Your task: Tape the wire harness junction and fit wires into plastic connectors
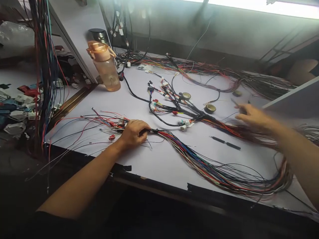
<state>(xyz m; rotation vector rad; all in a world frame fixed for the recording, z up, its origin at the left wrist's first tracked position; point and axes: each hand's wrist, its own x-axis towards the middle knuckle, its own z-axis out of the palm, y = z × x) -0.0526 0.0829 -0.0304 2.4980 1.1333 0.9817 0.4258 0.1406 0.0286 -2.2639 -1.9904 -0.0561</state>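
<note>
My left hand (134,132) is closed around a wire bundle (184,149) near its taped section. Loose wire ends and a small red connector (112,136) fan out to the left of that hand. My right hand (254,114) is raised over the right side of the table, blurred, with its fingers drawn together. A thin greyish piece (234,102) shows at its fingertips, too smeared to name. Below and left of that hand lies a slim black tool (225,142) with a metal tip. Between the hands a taped wiring harness (189,111) spreads its branches and connectors.
Two tape rolls (210,108) (186,96) lie beside the harness. An orange-tinted water bottle (107,71) stands at the back left. More wires (199,66) run along the back, and others (42,66) hang at the left. Connectors (20,113) are heaped beyond the left edge.
</note>
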